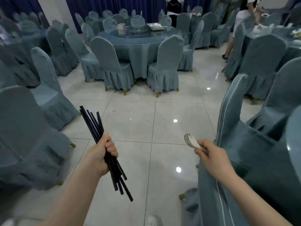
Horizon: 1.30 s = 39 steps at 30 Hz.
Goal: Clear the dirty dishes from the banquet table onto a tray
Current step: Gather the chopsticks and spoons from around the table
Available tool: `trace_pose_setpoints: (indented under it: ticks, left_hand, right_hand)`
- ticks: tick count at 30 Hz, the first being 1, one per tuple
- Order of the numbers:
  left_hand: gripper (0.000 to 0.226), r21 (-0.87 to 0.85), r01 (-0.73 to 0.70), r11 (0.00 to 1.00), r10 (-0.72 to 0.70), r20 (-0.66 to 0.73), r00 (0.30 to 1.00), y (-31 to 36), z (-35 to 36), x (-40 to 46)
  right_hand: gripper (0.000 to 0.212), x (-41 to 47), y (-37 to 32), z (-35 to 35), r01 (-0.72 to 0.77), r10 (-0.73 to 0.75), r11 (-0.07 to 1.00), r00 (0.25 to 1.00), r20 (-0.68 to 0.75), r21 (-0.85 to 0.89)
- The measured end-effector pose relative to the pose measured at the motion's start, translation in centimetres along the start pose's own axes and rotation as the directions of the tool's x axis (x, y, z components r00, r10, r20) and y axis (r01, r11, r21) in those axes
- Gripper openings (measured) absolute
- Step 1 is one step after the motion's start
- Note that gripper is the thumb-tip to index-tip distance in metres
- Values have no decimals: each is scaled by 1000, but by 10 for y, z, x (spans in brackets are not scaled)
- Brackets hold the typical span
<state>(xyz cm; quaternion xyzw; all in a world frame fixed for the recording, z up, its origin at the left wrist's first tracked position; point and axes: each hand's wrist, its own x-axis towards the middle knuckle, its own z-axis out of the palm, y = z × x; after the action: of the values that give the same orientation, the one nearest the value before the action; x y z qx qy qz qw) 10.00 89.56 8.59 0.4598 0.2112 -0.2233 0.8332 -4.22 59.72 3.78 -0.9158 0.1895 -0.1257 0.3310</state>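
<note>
Left hand (99,154) is fisted around the middle of a loose bundle of black chopsticks (104,150), light but slippery, while the right hand (211,156) pinches stacked white spoons (190,141) by the handles, probably chippy ceramic, both carried over the floor.

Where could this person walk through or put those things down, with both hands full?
The left hand grips black chopsticks; the right hand holds stacked white spoons. The tiled floor between the covered chairs is open. The round table ahead shows bare cloth at its near edge. Both sides are crowded.
</note>
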Motion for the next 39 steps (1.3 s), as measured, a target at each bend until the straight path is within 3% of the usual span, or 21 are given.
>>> trace_pose_setpoints:
  ticks: [5, 13, 19, 23, 27, 30, 32, 34, 37, 39]
  left_hand:
    - [45, -66, 110, 992, -109, 21, 994, 25, 33, 75]
    - [35, -144, 112, 983, -92, 137, 986, 59, 110, 178]
    - [37, -142, 173, 975, -123, 303, 945, 45, 226, 252]
    - [37, -9, 239, 971, -214, 417, 883, 25, 311, 298]
    - [39, 56, 281, 958, -271, 493, 827, -2, 389, 328]
    - [40, 120, 327, 937, -336, 556, 760, -32, 442, 334]
    - [39, 183, 374, 909, -406, 584, 703, -56, 472, 329]
    - [38, 243, 416, 876, -472, 611, 636, -79, 495, 320]
    - [40, 330, 455, 827, -548, 650, 526, -114, 534, 301]
    - [39, 371, 454, 810, -575, 654, 492, -132, 557, 288]
  right_hand:
    - [12, 76, 12, 12, -59, 59, 998, 998, -12, -20]
    - [10, 154, 21, 8, -160, 156, 981, 987, -50, -109]
    - [9, 213, 31, 6, -359, 344, 929, 927, -151, -84]
    - [8, 270, 34, -3, -475, 429, 868, 865, -259, -149]
    - [4, 309, 46, -24, -609, 591, 790, 728, -349, 68]
    - [6, 321, 59, -40, -592, 680, 731, 597, -425, 338]
    - [6, 326, 68, -51, -482, 747, 664, 457, -483, 571]
    - [11, 330, 76, -62, -274, 763, 640, 334, -553, 717]
    - [26, 336, 95, -90, -82, 725, 682, 212, -656, 727]
    - [26, 337, 113, -108, -22, 735, 672, 146, -663, 740]
